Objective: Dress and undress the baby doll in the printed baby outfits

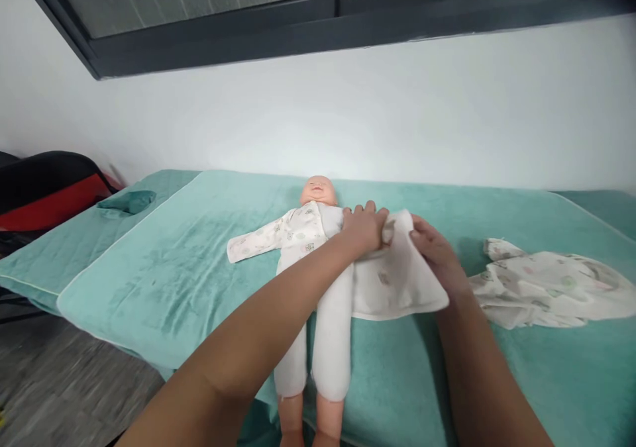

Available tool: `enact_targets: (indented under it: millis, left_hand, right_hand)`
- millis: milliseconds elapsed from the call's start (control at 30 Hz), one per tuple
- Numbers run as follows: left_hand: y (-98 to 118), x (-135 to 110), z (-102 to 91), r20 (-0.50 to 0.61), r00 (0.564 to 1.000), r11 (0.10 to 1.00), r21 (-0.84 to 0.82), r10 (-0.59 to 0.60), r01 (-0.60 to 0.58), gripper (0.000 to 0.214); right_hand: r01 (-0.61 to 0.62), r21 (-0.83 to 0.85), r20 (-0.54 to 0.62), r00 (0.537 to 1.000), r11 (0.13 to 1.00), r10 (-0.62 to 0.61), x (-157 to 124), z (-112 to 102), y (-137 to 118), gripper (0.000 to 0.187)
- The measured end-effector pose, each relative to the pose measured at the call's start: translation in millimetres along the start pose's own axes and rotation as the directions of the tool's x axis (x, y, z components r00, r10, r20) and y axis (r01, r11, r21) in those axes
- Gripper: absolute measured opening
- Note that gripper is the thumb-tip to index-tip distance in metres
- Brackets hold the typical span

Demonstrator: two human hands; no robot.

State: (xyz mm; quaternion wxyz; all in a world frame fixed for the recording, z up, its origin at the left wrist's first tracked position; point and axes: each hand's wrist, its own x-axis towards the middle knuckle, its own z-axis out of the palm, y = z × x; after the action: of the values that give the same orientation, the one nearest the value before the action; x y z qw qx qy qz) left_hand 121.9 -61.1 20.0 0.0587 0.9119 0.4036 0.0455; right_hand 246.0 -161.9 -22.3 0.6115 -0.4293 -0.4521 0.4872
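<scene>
A baby doll lies on its back, head toward the wall, with white padded legs. One sleeve of its white printed baby shirt covers the arm on the left; the other half of the shirt spreads out to the right. My left hand reaches across the doll's chest, fingers curled at the shoulder on the right; what they grip is hidden. With its fingers pinched on the raised cloth, my right hand holds the shirt's edge up off the bed.
A second printed white garment lies crumpled on the green bed cover to the right. Behind the bed rises a white wall with a dark window frame. A black and red chair stands at the far left.
</scene>
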Motion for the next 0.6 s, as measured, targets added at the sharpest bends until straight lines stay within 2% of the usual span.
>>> enact_targets:
  millis: [67, 133, 233, 300, 433, 533, 600]
  left_hand:
    - [-8, -2, -7.7, 0.002, 0.996, 0.971, -0.223, 0.087, -0.085, 0.032]
    - [-21, -6, -20.4, -0.064, 0.987, 0.915, -0.372, 0.145, -0.158, 0.018]
    - [-42, -18, -38.0, -0.216, 0.963, 0.879, -0.411, 0.161, -0.24, 0.027]
    - [-52, -28, -44.1, -0.255, 0.952, 0.89, -0.377, 0.169, -0.258, 0.038]
    - [-62, -45, -44.5, -0.308, 0.95, 0.932, -0.324, 0.055, -0.159, 0.046]
    - [-69, -49, -40.0, -0.329, 0.944, 0.937, -0.335, -0.017, -0.1, 0.063]
    - [-76, -49, -36.7, -0.31, 0.949, 0.939, -0.34, -0.052, -0.06, 0.061]
  right_hand:
    - [-0.045, 0.062, 0.043, 0.998, 0.997, 0.042, 1, 11, -4, 0.056]
    - [-0.069, 0.071, 0.095, 0.993, 0.995, 0.062, 0, 18, -5, 0.061]
    - [-0.054, 0.027, 0.197, 0.979, 0.998, 0.048, -3, 25, -2, 0.06]
    - [-0.038, 0.001, 0.262, 0.964, 0.999, 0.037, -6, 29, 1, 0.061]
    - [-0.074, 0.023, 0.368, 0.928, 0.997, 0.06, -10, 36, 4, 0.066]
    - [-0.063, 0.043, 0.354, 0.934, 0.997, 0.044, -10, 37, 5, 0.066]
    - [-0.049, 0.03, 0.337, 0.941, 0.998, 0.036, -9, 37, 6, 0.065]
